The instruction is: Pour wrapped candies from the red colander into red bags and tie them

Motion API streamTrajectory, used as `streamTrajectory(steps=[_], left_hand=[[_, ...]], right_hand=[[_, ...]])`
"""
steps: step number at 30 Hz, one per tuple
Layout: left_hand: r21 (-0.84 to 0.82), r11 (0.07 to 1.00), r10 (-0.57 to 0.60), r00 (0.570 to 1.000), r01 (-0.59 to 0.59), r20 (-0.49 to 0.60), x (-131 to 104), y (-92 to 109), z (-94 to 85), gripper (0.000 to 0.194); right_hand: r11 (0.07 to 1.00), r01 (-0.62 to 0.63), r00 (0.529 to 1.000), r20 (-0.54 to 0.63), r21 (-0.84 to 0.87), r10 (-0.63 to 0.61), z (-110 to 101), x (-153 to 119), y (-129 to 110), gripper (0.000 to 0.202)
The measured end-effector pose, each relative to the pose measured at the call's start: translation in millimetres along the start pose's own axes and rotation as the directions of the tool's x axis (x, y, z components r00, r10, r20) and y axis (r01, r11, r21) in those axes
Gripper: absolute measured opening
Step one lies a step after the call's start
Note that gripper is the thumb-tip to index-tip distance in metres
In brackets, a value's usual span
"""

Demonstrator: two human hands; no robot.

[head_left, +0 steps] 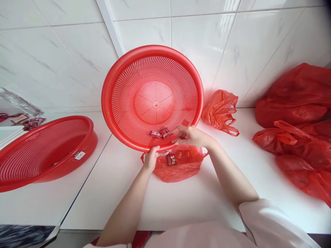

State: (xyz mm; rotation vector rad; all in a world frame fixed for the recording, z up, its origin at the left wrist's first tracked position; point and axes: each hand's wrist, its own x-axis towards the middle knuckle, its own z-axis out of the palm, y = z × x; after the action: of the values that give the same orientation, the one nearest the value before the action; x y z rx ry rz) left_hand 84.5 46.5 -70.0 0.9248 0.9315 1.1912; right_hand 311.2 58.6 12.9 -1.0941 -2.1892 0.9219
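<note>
A round red perforated basket (155, 70) is tilted up toward me, with several small red wrapped packets (156, 134) at its lower inner side. My left hand (152, 157) grips the basket's bottom rim, thumb on the edge. Inside the lower right of the basket, my right hand (191, 136) has its fingers curled around a dark red packet (182, 136). Just below the rim, an open red plastic bag (178, 170) rests on the white table with several dark red packets showing in it.
A second red basket (89, 137) leans at the left beside a table seam. A knotted red bag (218, 108) sits by the tiled wall. Several full red bags (294, 100) lie at the right. Clear plastic and red packets are at the far left.
</note>
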Motion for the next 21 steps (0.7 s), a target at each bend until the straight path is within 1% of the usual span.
streamTrajectory(steps=[2,4,6,9,11,12,13,14,16,17,19,21], left_hand=[[-0.002,1.0,-0.003,1.0,0.003,-0.006,0.3,0.1,0.9,0.026],[-0.01,1.0,-0.008,1.0,0.008,-0.011,0.0,0.5,2.2,0.027],[-0.017,1.0,-0.01,1.0,0.01,0.0,-1.2,1.3,4.2,0.027],[-0.011,1.0,-0.008,0.999,0.009,0.046,-5.2,2.7,8.6,0.026],[-0.001,1.0,-0.013,0.997,0.013,0.077,-8.6,3.2,11.7,0.024],[0.003,1.0,-0.017,0.996,0.017,0.091,-10.1,3.2,12.9,0.024],[0.007,1.0,-0.021,0.994,0.02,0.106,-11.3,2.9,13.7,0.024],[0.013,1.0,-0.023,0.992,0.022,0.12,-12.1,2.4,14.0,0.023],[0.024,0.999,-0.026,0.99,0.023,0.139,-12.4,1.0,13.6,0.021],[0.029,0.999,-0.026,0.99,0.022,0.141,-11.9,0.3,13.0,0.021],[0.032,0.999,-0.027,0.991,0.023,0.131,-10.7,-0.3,11.7,0.022],[0.028,0.999,-0.035,0.992,0.031,0.121,-10.0,0.5,11.0,0.025]], right_hand=[[1.0,-0.009,0.997,0.081,0.008,0.008,-3.5,-2.9,-2.7,0.035],[1.0,-0.009,0.994,0.112,-0.009,0.01,-5.2,-4.2,-4.5,0.03],[0.999,0.008,0.997,0.071,-0.039,-0.005,-4.1,-3.4,-5.1,0.027],[0.99,0.075,0.995,-0.06,-0.118,-0.083,3.4,1.9,-2.2,0.026],[0.968,0.114,0.982,-0.125,-0.222,-0.145,11.0,7.1,2.2,0.037],[0.955,0.12,0.977,-0.138,-0.271,-0.162,14.8,9.7,4.9,0.045],[0.944,0.112,0.977,-0.137,-0.309,-0.161,18.1,12.1,7.7,0.05],[0.939,0.095,0.982,-0.125,-0.33,-0.143,20.5,14.1,10.5,0.05],[0.944,0.055,0.99,-0.104,-0.325,-0.093,21.9,16.4,15.5,0.04],[0.95,0.037,0.991,-0.111,-0.31,-0.075,20.7,16.7,17.5,0.034],[0.959,0.016,0.985,-0.163,-0.282,-0.064,15.7,15.6,20.1,0.028],[0.962,0.018,0.972,-0.221,-0.271,-0.081,9.8,13.0,20.6,0.025]])
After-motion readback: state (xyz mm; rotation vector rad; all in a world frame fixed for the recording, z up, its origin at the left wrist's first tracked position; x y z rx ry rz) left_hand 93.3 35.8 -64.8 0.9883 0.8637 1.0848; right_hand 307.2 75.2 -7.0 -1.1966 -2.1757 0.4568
